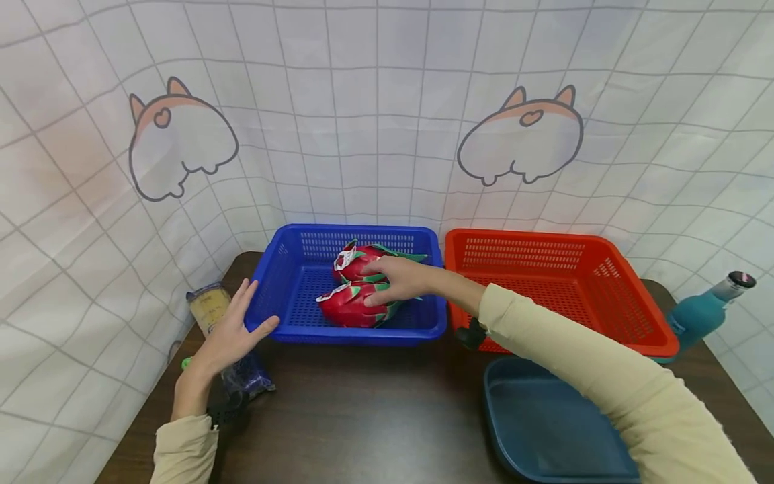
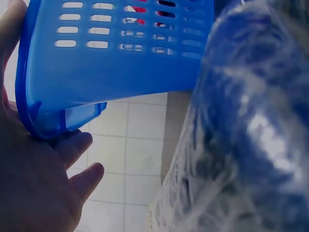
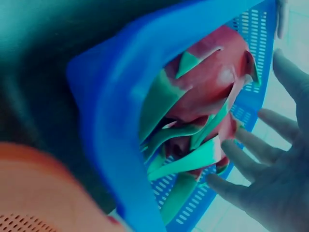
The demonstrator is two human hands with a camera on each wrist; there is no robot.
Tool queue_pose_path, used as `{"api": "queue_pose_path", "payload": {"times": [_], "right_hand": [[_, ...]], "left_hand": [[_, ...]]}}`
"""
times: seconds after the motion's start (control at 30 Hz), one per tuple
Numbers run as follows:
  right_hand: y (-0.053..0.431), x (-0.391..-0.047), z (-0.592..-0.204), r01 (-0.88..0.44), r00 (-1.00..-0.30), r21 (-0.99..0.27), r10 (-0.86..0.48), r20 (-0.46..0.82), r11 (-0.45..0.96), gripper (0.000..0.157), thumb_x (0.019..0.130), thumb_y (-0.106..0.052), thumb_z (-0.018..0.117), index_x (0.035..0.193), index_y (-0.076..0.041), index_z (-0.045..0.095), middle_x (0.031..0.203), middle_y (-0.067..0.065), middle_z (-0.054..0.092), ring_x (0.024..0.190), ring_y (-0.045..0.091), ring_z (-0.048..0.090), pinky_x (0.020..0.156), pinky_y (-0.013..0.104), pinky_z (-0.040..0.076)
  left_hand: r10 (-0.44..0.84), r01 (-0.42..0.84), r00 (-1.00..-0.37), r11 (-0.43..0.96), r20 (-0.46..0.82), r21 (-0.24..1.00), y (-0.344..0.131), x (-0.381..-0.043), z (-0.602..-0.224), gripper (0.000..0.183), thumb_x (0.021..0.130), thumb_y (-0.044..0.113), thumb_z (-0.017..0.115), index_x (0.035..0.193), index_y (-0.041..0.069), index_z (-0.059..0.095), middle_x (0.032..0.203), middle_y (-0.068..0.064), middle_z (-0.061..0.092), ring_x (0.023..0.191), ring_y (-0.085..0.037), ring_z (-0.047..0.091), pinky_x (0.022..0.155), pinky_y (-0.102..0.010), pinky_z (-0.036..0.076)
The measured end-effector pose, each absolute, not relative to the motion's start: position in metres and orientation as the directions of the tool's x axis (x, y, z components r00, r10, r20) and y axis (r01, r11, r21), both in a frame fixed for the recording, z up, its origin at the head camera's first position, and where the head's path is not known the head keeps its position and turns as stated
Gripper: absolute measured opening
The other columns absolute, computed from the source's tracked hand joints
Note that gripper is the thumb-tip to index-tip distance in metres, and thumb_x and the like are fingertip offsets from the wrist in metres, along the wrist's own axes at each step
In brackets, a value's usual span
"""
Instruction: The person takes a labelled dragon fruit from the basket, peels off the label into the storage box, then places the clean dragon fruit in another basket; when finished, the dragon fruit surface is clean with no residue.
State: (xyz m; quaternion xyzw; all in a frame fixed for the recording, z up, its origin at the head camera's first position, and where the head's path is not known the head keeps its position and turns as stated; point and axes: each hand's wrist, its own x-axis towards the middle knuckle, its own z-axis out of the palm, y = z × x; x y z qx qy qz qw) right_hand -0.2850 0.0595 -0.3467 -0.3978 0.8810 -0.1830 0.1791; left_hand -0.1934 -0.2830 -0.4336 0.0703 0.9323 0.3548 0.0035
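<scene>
Two red dragon fruits with green scales and white labels lie in the blue basket [image 1: 357, 335]: a rear dragon fruit [image 1: 346, 267] and a front dragon fruit [image 1: 345, 310]. Over them reaches my right hand [image 1: 399, 279], its fingers spread, the tips at or just above the fruit. In the right wrist view those fingers [image 3: 253, 164] look loose beside a dragon fruit [image 3: 217, 72] and its long green scales. My left hand [image 1: 228, 339] is at the basket's left rim, thumb apart from the fingers. The left wrist view shows it against the basket corner [image 2: 53, 116], some fingertips behind the rim.
A red basket [image 1: 656, 346] stands to the right, under my right sleeve. Nearer is a dark blue tray [image 1: 556, 423]. A teal bottle [image 1: 701, 312] stands at far right. By my left arm lie a yellowish packet [image 1: 208, 304] and a dark blue plastic-wrapped packet [image 1: 250, 376].
</scene>
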Motion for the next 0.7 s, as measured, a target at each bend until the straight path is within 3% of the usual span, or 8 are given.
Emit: {"api": "queue_pose_path", "payload": {"times": [0.4, 0.7], "right_hand": [[0.037, -0.305, -0.356, -0.646, -0.558, -0.483, -0.797, -0.229, 0.591, 0.068, 0.087, -0.038, 0.069, 0.143, -0.007, 0.046, 0.145, 0.010, 0.049, 0.134, 0.026, 0.044, 0.104, 0.042, 0.048], [0.017, -0.312, -0.362, -0.615, -0.573, -0.449, -0.759, -0.310, 0.648, 0.063, 0.093, -0.044, 0.056, 0.141, -0.004, 0.048, 0.141, 0.012, 0.054, 0.129, 0.024, 0.049, 0.106, 0.039, 0.046]], "left_hand": [[0.131, 0.099, -0.991, 0.745, 0.001, 0.659, -0.284, -0.195, -0.431, 0.097, 0.091, 0.054, 0.057, 0.157, 0.015, -0.003, 0.164, -0.013, -0.008, 0.147, -0.050, 0.005, 0.104, -0.078, 0.018], [0.132, 0.096, -0.991, 0.749, -0.006, 0.656, -0.285, -0.193, -0.430, 0.097, 0.091, 0.055, 0.057, 0.157, 0.014, -0.002, 0.165, -0.010, -0.009, 0.148, -0.048, 0.006, 0.106, -0.076, 0.018]]}}
